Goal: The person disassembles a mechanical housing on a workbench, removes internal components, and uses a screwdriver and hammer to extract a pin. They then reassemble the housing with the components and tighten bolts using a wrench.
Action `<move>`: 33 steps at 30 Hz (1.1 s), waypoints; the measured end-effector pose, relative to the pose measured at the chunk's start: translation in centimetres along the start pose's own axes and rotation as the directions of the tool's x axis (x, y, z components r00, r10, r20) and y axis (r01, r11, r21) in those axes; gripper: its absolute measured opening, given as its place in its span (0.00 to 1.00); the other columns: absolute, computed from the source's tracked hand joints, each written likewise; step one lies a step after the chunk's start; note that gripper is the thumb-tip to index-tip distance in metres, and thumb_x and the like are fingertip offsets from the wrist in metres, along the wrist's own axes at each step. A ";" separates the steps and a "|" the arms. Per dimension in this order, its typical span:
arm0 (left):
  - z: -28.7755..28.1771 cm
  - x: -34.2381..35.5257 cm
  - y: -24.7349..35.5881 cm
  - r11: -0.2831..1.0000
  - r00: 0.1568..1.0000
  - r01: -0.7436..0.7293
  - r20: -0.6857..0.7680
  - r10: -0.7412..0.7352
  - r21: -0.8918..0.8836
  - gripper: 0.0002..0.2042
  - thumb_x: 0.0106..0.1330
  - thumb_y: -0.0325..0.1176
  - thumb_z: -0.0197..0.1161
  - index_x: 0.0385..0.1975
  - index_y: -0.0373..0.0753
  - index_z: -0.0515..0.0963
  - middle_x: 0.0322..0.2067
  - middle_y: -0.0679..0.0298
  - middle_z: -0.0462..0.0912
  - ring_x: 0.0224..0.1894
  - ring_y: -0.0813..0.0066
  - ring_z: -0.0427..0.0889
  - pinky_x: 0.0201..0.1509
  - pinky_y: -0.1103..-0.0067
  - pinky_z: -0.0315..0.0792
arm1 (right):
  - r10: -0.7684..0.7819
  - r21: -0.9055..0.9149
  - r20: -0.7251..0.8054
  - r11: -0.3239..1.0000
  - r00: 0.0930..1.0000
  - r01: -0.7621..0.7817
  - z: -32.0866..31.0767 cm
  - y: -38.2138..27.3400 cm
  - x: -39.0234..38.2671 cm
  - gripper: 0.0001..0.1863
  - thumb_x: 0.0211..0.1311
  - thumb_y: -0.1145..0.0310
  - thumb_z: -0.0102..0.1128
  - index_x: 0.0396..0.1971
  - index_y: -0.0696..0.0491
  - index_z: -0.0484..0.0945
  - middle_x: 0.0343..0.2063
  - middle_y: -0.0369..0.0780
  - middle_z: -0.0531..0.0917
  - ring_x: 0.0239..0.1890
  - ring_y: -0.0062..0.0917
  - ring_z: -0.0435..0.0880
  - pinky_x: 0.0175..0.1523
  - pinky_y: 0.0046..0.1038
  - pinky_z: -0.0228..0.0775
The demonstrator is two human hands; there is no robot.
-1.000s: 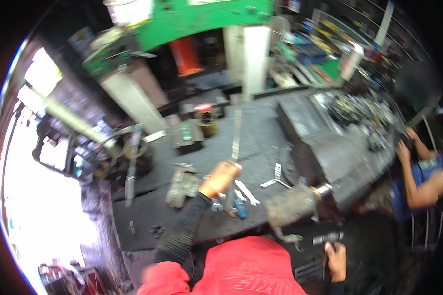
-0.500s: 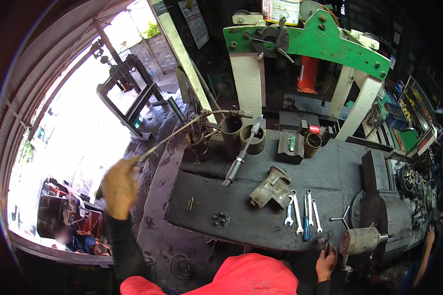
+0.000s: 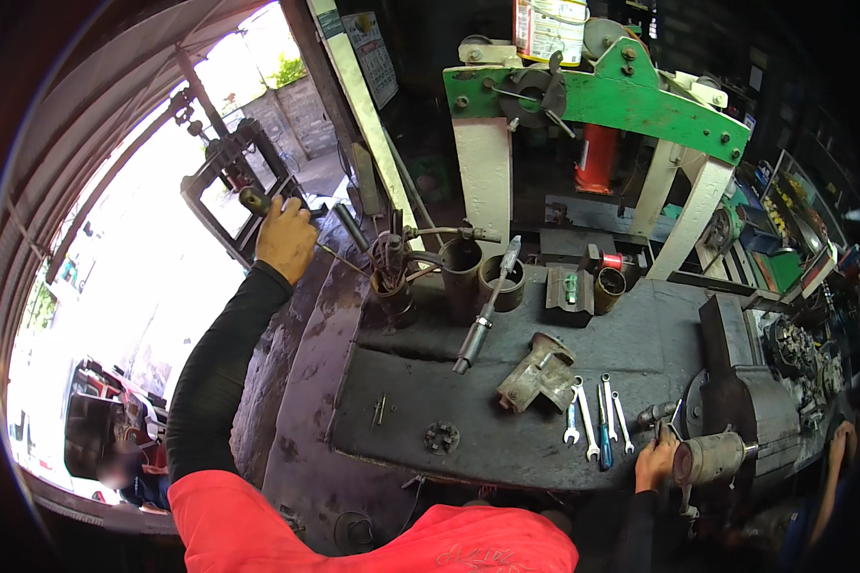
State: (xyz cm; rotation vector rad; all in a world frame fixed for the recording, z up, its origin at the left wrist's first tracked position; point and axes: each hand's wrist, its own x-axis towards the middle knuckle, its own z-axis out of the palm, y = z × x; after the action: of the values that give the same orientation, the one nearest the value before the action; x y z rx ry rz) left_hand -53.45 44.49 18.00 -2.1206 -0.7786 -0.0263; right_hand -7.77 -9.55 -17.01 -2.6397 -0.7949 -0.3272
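Note:
Raised at the left, my left hand (image 3: 287, 244) is closed round a long thin tool with a thick dark handle end (image 3: 253, 201), like a long screwdriver. Its shaft (image 3: 339, 260) slants down toward a metal can of tools (image 3: 392, 301). Low at the right, my right hand (image 3: 654, 465) has its fingers curled at a small dark metal part (image 3: 654, 413); the grip itself is partly hidden. Beside that hand lie a cylindrical motor body (image 3: 712, 458) and a three-armed wrench (image 3: 676, 418). Several spanners (image 3: 587, 425) and a blue-handled screwdriver (image 3: 605, 449) lie left of it.
On the dark metal bench (image 3: 392, 372) lie a cast housing (image 3: 537, 372), a round small part (image 3: 440, 437) and a grease-gun-like tool (image 3: 487, 315) leaning on cans (image 3: 461, 272). A green press frame (image 3: 592, 91) stands behind. Another person's arm (image 3: 836, 458) shows at far right.
My left hand has moved up and right, and the long tool's tip has dropped toward the can. My right hand and the small part have shifted up and right, closer to the three-armed wrench.

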 end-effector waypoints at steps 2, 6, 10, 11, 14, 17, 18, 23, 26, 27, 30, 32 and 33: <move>0.8 1.2 0.7 0.999 0.999 -0.043 -0.031 0.042 -0.016 0.07 0.60 0.35 0.65 0.26 0.46 0.90 0.37 0.65 0.86 0.55 0.63 0.78 0.73 0.59 0.61 | 0.013 -0.016 0.005 1.000 1.000 -0.013 0.4 -0.2 1.1 0.23 0.62 0.74 0.63 0.59 0.59 0.82 0.53 0.53 0.84 0.58 0.47 0.80 0.66 0.44 0.69; 2.1 2.9 2.2 0.991 0.990 -0.137 -0.010 0.137 -0.007 0.08 0.61 0.36 0.64 0.28 0.46 0.91 0.36 0.66 0.86 0.57 0.64 0.77 0.74 0.59 0.60 | 0.055 -0.024 0.051 0.998 0.997 -0.053 1.5 -1.0 3.8 0.22 0.62 0.74 0.62 0.58 0.57 0.82 0.57 0.52 0.82 0.61 0.48 0.77 0.65 0.45 0.68; 4.8 4.4 3.6 0.983 0.985 -0.174 -0.011 0.175 0.061 0.09 0.62 0.37 0.64 0.30 0.46 0.91 0.37 0.66 0.87 0.58 0.65 0.77 0.76 0.59 0.59 | 0.048 -0.113 -0.008 0.992 0.999 -0.049 1.4 -2.9 4.6 0.21 0.63 0.75 0.64 0.57 0.54 0.83 0.60 0.51 0.80 0.63 0.47 0.76 0.66 0.46 0.68; 6.0 4.8 4.2 0.976 0.979 -0.199 -0.017 0.201 0.086 0.09 0.63 0.37 0.63 0.30 0.46 0.91 0.37 0.65 0.87 0.56 0.64 0.79 0.76 0.59 0.60 | -0.029 -0.094 -0.034 0.995 0.999 0.025 1.1 -3.5 4.1 0.20 0.63 0.74 0.64 0.56 0.54 0.83 0.60 0.51 0.80 0.62 0.48 0.76 0.65 0.47 0.68; 10.8 5.4 6.7 0.951 0.937 -0.289 -0.170 0.304 0.110 0.09 0.64 0.35 0.62 0.28 0.47 0.89 0.37 0.64 0.87 0.53 0.62 0.80 0.74 0.61 0.64 | -0.237 -0.026 -0.120 0.971 0.964 0.236 -0.5 -5.5 0.7 0.21 0.57 0.73 0.64 0.52 0.57 0.83 0.58 0.52 0.81 0.61 0.47 0.77 0.63 0.47 0.68; 14.5 6.6 7.5 0.879 0.845 -0.402 -0.473 0.248 -0.257 0.07 0.55 0.27 0.64 0.33 0.39 0.85 0.44 0.57 0.86 0.59 0.51 0.81 0.73 0.59 0.70 | -0.250 0.171 -0.026 0.953 0.968 0.251 -2.5 -6.2 -5.0 0.12 0.54 0.70 0.66 0.38 0.56 0.87 0.54 0.51 0.83 0.56 0.46 0.80 0.59 0.48 0.70; 14.9 6.2 7.2 0.867 0.805 -0.439 -0.531 0.265 -0.234 0.09 0.54 0.25 0.64 0.35 0.37 0.86 0.53 0.53 0.84 0.66 0.49 0.77 0.76 0.59 0.67 | -0.282 0.217 0.017 0.937 0.959 0.272 -3.3 -5.7 -6.9 0.14 0.56 0.70 0.65 0.42 0.54 0.88 0.54 0.51 0.83 0.56 0.45 0.80 0.59 0.46 0.71; 11.2 5.0 4.7 0.874 0.887 -0.388 -0.376 0.268 -0.293 0.13 0.65 0.22 0.56 0.49 0.35 0.80 0.70 0.49 0.74 0.77 0.49 0.66 0.81 0.59 0.58 | -0.021 0.154 0.167 0.988 0.986 -0.005 -7.6 -1.5 -15.8 0.18 0.60 0.68 0.64 0.51 0.48 0.88 0.55 0.44 0.83 0.55 0.40 0.81 0.61 0.43 0.73; 5.8 4.2 4.6 0.923 0.923 -0.139 -0.385 -0.011 -0.359 0.14 0.61 0.19 0.61 0.47 0.34 0.82 0.66 0.48 0.77 0.74 0.46 0.70 0.79 0.56 0.59 | 0.260 0.177 0.137 0.943 0.956 -0.282 -9.2 2.2 -19.1 0.13 0.61 0.68 0.64 0.43 0.51 0.90 0.47 0.46 0.85 0.51 0.45 0.83 0.56 0.43 0.77; 3.6 4.7 5.2 0.919 0.831 -0.111 -0.542 -0.123 -0.378 0.14 0.63 0.18 0.61 0.47 0.35 0.83 0.63 0.51 0.80 0.72 0.48 0.73 0.74 0.57 0.63 | 0.359 0.178 0.131 0.909 0.924 -0.378 -9.5 3.3 -19.9 0.12 0.61 0.69 0.63 0.42 0.52 0.90 0.44 0.47 0.85 0.51 0.45 0.83 0.57 0.42 0.78; -5.0 4.8 10.0 0.829 0.631 -0.035 -0.656 -0.415 -0.558 0.10 0.68 0.20 0.66 0.46 0.35 0.86 0.53 0.55 0.86 0.59 0.54 0.84 0.60 0.60 0.77 | 0.669 0.254 0.198 0.671 0.717 -0.696 -9.6 6.3 -21.1 0.12 0.64 0.69 0.63 0.43 0.56 0.90 0.43 0.48 0.89 0.51 0.45 0.87 0.59 0.41 0.78; -11.4 5.1 18.1 0.400 0.643 -0.230 -0.447 -0.622 -0.887 0.13 0.68 0.15 0.64 0.49 0.35 0.85 0.51 0.57 0.86 0.54 0.65 0.84 0.56 0.71 0.81 | 0.707 0.297 0.247 0.596 0.663 -0.746 -9.2 7.7 -20.8 0.13 0.64 0.68 0.63 0.44 0.56 0.90 0.43 0.50 0.89 0.51 0.46 0.88 0.59 0.41 0.78; -15.2 3.8 22.4 0.099 0.834 -0.137 -0.168 -0.525 -0.986 0.12 0.67 0.17 0.59 0.48 0.34 0.84 0.55 0.54 0.84 0.61 0.60 0.80 0.69 0.65 0.70 | 0.732 0.301 0.283 0.545 0.619 -0.782 -9.0 8.2 -20.4 0.14 0.64 0.67 0.64 0.44 0.57 0.90 0.44 0.51 0.90 0.50 0.47 0.88 0.59 0.41 0.79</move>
State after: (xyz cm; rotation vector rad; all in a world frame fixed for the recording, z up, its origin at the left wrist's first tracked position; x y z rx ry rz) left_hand -34.59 25.52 12.63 -2.9485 -0.7882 -1.7316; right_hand -20.79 -29.49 -17.58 -2.3270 0.3119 0.2342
